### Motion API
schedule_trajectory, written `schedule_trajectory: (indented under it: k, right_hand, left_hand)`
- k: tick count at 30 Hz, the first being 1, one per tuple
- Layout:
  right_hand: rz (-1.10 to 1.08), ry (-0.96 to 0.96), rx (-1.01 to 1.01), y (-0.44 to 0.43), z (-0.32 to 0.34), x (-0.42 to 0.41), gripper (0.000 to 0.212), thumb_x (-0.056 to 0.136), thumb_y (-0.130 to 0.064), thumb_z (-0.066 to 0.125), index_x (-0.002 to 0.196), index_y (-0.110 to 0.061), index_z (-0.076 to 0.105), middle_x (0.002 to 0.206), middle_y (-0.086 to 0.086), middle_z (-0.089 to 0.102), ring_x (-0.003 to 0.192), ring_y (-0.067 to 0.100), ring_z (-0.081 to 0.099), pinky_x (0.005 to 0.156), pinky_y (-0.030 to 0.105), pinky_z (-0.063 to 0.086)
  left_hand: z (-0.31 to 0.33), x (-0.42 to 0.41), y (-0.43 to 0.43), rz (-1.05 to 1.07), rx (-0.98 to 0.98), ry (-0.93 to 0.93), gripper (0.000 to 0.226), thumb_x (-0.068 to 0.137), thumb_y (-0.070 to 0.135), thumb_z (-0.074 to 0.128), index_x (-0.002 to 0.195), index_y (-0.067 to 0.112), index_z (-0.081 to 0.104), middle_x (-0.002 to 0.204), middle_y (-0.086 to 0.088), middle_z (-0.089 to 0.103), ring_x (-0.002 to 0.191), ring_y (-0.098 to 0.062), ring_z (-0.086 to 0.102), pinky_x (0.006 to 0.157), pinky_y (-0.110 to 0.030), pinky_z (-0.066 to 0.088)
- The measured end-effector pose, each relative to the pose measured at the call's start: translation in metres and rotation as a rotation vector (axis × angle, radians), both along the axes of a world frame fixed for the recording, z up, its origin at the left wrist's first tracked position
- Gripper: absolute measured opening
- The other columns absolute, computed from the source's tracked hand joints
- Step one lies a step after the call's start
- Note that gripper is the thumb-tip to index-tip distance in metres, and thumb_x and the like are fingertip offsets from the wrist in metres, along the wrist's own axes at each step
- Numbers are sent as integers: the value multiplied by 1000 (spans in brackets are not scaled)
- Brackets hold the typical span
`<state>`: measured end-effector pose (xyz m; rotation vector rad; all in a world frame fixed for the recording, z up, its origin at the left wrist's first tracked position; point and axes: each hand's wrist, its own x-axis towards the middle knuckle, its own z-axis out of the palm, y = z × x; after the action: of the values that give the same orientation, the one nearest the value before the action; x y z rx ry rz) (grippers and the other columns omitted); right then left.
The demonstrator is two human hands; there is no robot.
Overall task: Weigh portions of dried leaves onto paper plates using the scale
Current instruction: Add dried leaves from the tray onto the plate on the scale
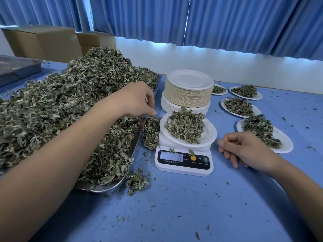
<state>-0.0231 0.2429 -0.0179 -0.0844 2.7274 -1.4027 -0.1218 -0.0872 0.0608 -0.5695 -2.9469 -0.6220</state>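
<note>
The paper plate (208, 135) of dried leaves (185, 125) sits on the scale (183, 165), its display (171, 156) pointing toward the person. The left grip (138, 100) curls over the leaf pile (70, 102), and I cannot tell if it holds any. The right grip (244, 149) rests slack and empty on the surface (174, 215).

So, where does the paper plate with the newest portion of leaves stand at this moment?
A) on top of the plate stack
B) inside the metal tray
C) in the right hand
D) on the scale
D: the paper plate heaped with dried leaves sits on the white scale, in front of the plate stack, while the right hand rests on the table beside it, holding no plate.
</note>
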Motion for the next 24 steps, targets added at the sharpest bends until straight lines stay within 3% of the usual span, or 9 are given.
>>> schedule_trajectory:
  k: [8, 14, 19, 24]
  right_hand:
    - [-8, -13, 8, -1, 1, 1, 33, 101, -26, 64, 80, -1, 69, 63, 12, 64, 44, 23, 55, 37, 23, 32]
    - [-11, -12, 14, -2, 1, 2, 33, 101, -26, 64, 80, 0, 68, 64, 12, 64, 45, 24, 56, 38, 23, 32]
    - [-13, -11, 17, -3, 2, 2, 33, 101, -24, 63, 79, 0, 68, 62, 11, 63, 44, 23, 55, 37, 23, 32]
    - [-14, -10, 8, -3, 2, 2, 33, 101, -24, 63, 79, 0, 68, 62, 12, 64, 43, 22, 55, 37, 22, 32]
  left_hand:
    - [-9, 12, 21, -136, 87, 51, 15, 82, 33, 82, 88, 21, 76, 73, 13, 65, 69, 0, 60, 63, -20, 44]
    - [-6, 20, 24, -195, 77, -89, 18, 82, 39, 81, 83, 21, 77, 73, -2, 74, 74, -28, 71, 72, -41, 58]
    - [-5, 23, 24, -242, 85, -168, 21, 79, 40, 84, 87, 22, 79, 69, 1, 69, 60, -11, 56, 68, -33, 51]
    - [-6, 22, 24, -229, 76, -163, 23, 77, 39, 86, 89, 20, 78, 67, 6, 66, 61, -8, 56, 66, -27, 47]
